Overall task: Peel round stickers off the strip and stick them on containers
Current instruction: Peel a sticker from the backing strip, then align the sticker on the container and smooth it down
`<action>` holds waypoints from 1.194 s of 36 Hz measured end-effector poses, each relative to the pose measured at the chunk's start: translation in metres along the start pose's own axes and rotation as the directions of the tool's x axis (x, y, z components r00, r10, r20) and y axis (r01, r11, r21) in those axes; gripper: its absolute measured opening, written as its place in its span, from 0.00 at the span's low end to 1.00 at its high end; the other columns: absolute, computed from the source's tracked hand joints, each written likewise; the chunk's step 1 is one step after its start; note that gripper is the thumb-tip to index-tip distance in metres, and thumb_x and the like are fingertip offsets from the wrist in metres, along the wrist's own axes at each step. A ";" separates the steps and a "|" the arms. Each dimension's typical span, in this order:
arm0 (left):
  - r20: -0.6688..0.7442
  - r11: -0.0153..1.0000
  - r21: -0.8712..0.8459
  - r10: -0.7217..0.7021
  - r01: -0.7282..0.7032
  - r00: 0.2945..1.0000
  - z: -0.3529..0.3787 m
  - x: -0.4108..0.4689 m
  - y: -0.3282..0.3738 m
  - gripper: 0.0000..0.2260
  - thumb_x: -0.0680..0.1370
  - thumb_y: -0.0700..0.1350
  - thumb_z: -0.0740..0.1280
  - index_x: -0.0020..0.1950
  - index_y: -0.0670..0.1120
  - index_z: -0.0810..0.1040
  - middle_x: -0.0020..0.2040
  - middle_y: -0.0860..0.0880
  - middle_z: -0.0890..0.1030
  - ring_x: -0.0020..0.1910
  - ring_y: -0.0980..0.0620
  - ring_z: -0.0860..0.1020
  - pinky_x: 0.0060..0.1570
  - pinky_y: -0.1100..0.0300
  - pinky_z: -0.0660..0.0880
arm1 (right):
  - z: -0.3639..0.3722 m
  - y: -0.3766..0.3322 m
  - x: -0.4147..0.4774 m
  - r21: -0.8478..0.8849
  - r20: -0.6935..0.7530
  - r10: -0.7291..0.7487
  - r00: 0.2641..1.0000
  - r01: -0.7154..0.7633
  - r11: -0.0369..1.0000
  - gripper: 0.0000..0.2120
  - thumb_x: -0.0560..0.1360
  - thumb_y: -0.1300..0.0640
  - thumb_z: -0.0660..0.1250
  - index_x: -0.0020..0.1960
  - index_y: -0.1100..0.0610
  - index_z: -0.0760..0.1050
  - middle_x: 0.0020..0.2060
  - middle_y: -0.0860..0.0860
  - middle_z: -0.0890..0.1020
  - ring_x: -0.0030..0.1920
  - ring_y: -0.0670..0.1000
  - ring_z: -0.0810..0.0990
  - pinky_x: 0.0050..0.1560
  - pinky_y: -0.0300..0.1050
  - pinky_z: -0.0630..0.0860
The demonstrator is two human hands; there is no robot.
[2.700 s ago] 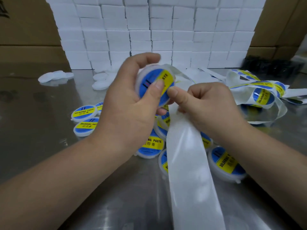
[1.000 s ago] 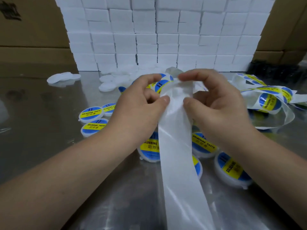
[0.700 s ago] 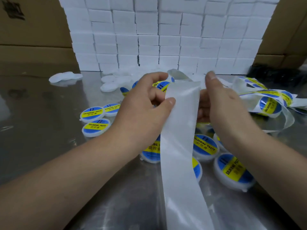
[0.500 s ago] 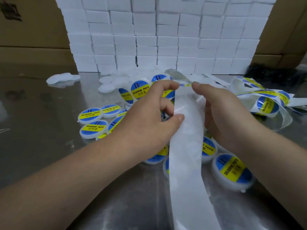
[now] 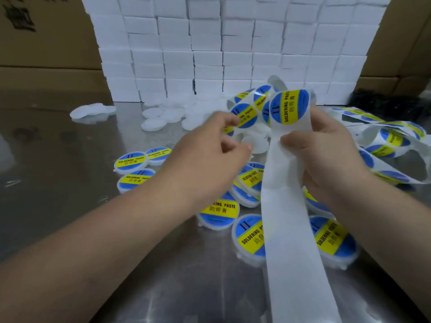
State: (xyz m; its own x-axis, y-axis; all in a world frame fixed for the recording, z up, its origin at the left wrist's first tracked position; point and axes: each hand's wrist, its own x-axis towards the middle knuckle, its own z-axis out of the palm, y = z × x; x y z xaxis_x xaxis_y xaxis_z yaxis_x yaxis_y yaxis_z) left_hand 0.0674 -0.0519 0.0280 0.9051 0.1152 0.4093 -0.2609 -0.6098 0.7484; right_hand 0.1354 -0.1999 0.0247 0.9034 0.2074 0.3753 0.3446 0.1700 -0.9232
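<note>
A round blue and yellow sticker (image 5: 289, 106) sits on the top bend of the white strip (image 5: 294, 229). It faces us and is right above the right hand (image 5: 326, 157). The right hand pinches the strip just below the sticker. Its thumb (image 5: 291, 139) is on the front and its fingers are behind. From there the bare strip hangs down, wide and flat, to the near edge.

The left hand (image 5: 207, 157) is to the left of the sticker and does not touch it. Its fingers are curled, and one tip is near another sticker (image 5: 245, 115) on a far loop of the strip. The hand is blurry, so I cannot tell if it pinches anything.

More of the strip (image 5: 391, 138), full of stickers, lies in loops on the right.

Round containers (image 5: 131, 160) with stickers on top lie on the shiny table (image 5: 70, 229), under and beside both hands. One (image 5: 334, 238) is near, to the right of the strip. One (image 5: 218, 212) is under the left wrist.

Plain white discs (image 5: 154, 117) lie farther back on the left. Behind them stands a tall wall of white boxes (image 5: 233, 43), with brown cartons (image 5: 46, 47) on both sides.
</note>
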 end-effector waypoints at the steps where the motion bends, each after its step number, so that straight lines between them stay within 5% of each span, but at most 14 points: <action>1: -0.060 0.999 -0.037 -0.040 0.038 0.997 -0.003 0.006 0.000 0.09 0.73 0.51 0.64 0.52 0.59 0.69 0.37 0.60 0.80 0.29 0.65 0.74 0.25 0.73 0.66 | -0.001 0.001 0.000 -0.023 0.000 -0.019 1.000 0.019 1.000 0.24 0.67 0.74 0.57 0.44 0.47 0.81 0.43 0.49 0.83 0.41 0.50 0.81 0.39 0.45 0.78; 4: -0.241 0.991 -0.082 -0.125 0.108 0.962 -0.015 0.032 -0.003 0.07 0.74 0.48 0.65 0.51 0.54 0.72 0.38 0.56 0.79 0.23 0.64 0.72 0.20 0.72 0.64 | 0.000 0.002 0.001 -0.066 -0.021 -0.065 0.998 0.063 0.996 0.23 0.64 0.72 0.58 0.41 0.47 0.82 0.56 0.44 0.76 0.56 0.54 0.78 0.54 0.52 0.75; 7: -0.369 0.989 0.007 -0.135 0.148 0.920 -0.031 0.066 -0.013 0.08 0.74 0.47 0.63 0.53 0.52 0.73 0.46 0.51 0.79 0.32 0.59 0.74 0.29 0.64 0.69 | -0.001 0.004 0.003 -0.074 -0.087 -0.058 0.995 0.051 0.996 0.21 0.63 0.72 0.59 0.39 0.50 0.83 0.66 0.46 0.71 0.64 0.51 0.73 0.63 0.54 0.70; 10: -0.368 0.936 0.271 -0.115 0.224 0.923 -0.049 0.100 -0.040 0.15 0.75 0.45 0.59 0.62 0.51 0.72 0.56 0.50 0.76 0.43 0.50 0.76 0.44 0.59 0.71 | -0.002 0.005 0.005 -0.111 -0.141 -0.060 0.988 0.045 0.993 0.21 0.67 0.72 0.60 0.35 0.49 0.83 0.72 0.40 0.62 0.65 0.40 0.70 0.57 0.43 0.72; 13: -0.271 0.688 0.634 -0.227 0.352 0.935 -0.063 0.129 -0.081 0.20 0.76 0.42 0.57 0.68 0.52 0.68 0.68 0.45 0.69 0.65 0.41 0.67 0.63 0.51 0.66 | -0.005 0.009 0.006 -0.136 -0.152 -0.032 0.988 0.011 0.991 0.11 0.68 0.71 0.62 0.37 0.59 0.81 0.73 0.40 0.59 0.65 0.38 0.68 0.51 0.43 0.71; 15: -0.213 0.526 0.768 -0.329 0.366 0.920 -0.071 0.141 -0.107 0.22 0.77 0.42 0.56 0.71 0.53 0.65 0.70 0.43 0.64 0.67 0.39 0.63 0.66 0.48 0.63 | -0.007 0.010 0.006 -0.163 -0.152 -0.016 0.988 -0.010 0.987 0.06 0.68 0.69 0.62 0.41 0.65 0.78 0.73 0.39 0.58 0.64 0.35 0.66 0.51 0.44 0.71; 18: -0.123 0.420 0.852 -0.421 0.314 0.899 -0.081 0.147 -0.140 0.22 0.79 0.45 0.56 0.73 0.49 0.60 0.71 0.41 0.62 0.69 0.39 0.62 0.68 0.47 0.61 | -0.006 0.008 0.002 -0.165 -0.112 -0.010 0.994 -0.009 0.986 0.06 0.68 0.68 0.63 0.42 0.64 0.78 0.65 0.28 0.64 0.59 0.31 0.70 0.59 0.52 0.72; 23: -0.035 0.510 0.805 -0.469 0.303 0.883 -0.078 0.149 -0.162 0.19 0.81 0.47 0.54 0.73 0.46 0.63 0.72 0.42 0.64 0.69 0.43 0.65 0.63 0.57 0.62 | 0.000 0.007 -0.002 -0.237 -0.104 -0.044 0.994 0.018 0.971 0.15 0.69 0.62 0.64 0.40 0.42 0.82 0.70 0.32 0.61 0.67 0.38 0.66 0.62 0.54 0.71; 26: -0.101 0.585 0.741 -0.388 0.330 0.916 -0.079 0.153 -0.165 0.17 0.78 0.53 0.61 0.64 0.47 0.72 0.50 0.46 0.82 0.50 0.46 0.77 0.46 0.58 0.71 | 0.003 0.004 -0.004 -0.270 -0.073 -0.037 0.997 0.016 0.963 0.16 0.68 0.61 0.64 0.39 0.40 0.82 0.70 0.34 0.63 0.64 0.36 0.67 0.58 0.46 0.72; 28: -0.150 0.620 0.694 -0.373 0.366 0.916 -0.079 0.153 -0.167 0.19 0.75 0.55 0.65 0.62 0.48 0.71 0.42 0.48 0.82 0.42 0.48 0.77 0.40 0.59 0.72 | 0.005 0.004 -0.005 -0.309 -0.059 -0.056 0.997 0.035 0.951 0.17 0.68 0.61 0.64 0.37 0.38 0.81 0.69 0.35 0.65 0.64 0.35 0.67 0.57 0.42 0.70; 32: -0.236 0.735 0.525 -0.359 0.430 0.903 -0.077 0.153 -0.166 0.24 0.73 0.52 0.68 0.66 0.47 0.67 0.57 0.42 0.76 0.49 0.43 0.75 0.45 0.56 0.70 | 0.005 0.003 -0.006 -0.340 -0.060 -0.062 0.996 0.038 0.940 0.15 0.69 0.61 0.63 0.38 0.42 0.81 0.61 0.32 0.72 0.61 0.39 0.72 0.61 0.51 0.73; 35: -0.202 0.736 0.525 -0.381 0.428 0.902 -0.075 0.150 -0.158 0.22 0.75 0.51 0.66 0.68 0.46 0.70 0.64 0.43 0.74 0.57 0.42 0.74 0.51 0.56 0.69 | 0.005 -0.001 -0.007 -0.339 -0.040 -0.056 0.998 0.039 0.940 0.15 0.70 0.64 0.62 0.39 0.45 0.80 0.46 0.31 0.78 0.46 0.42 0.79 0.47 0.47 0.78; 40: -0.189 0.675 0.638 -0.330 0.371 0.925 -0.068 0.142 -0.146 0.16 0.80 0.53 0.57 0.54 0.44 0.79 0.53 0.43 0.80 0.45 0.45 0.74 0.40 0.59 0.66 | 0.006 -0.003 -0.008 -0.358 -0.030 -0.058 0.998 0.044 0.933 0.16 0.70 0.66 0.60 0.40 0.49 0.82 0.46 0.37 0.81 0.43 0.45 0.80 0.38 0.40 0.77; 43: -0.210 0.646 0.672 -0.305 0.363 0.929 -0.064 0.145 -0.139 0.18 0.81 0.50 0.53 0.50 0.40 0.78 0.52 0.38 0.78 0.47 0.41 0.74 0.42 0.55 0.67 | 0.006 -0.002 -0.007 -0.387 -0.045 -0.048 0.998 0.027 0.922 0.14 0.70 0.66 0.61 0.42 0.50 0.82 0.47 0.42 0.81 0.48 0.48 0.80 0.45 0.45 0.78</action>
State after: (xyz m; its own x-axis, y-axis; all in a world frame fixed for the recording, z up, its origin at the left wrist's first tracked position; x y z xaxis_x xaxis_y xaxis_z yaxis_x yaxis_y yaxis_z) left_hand 0.2133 0.0996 0.0165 0.8500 0.4572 0.2618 0.3859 -0.8786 0.2814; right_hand 0.1271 -0.1960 0.0242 0.8965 0.1553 0.4150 0.4405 -0.2108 -0.8727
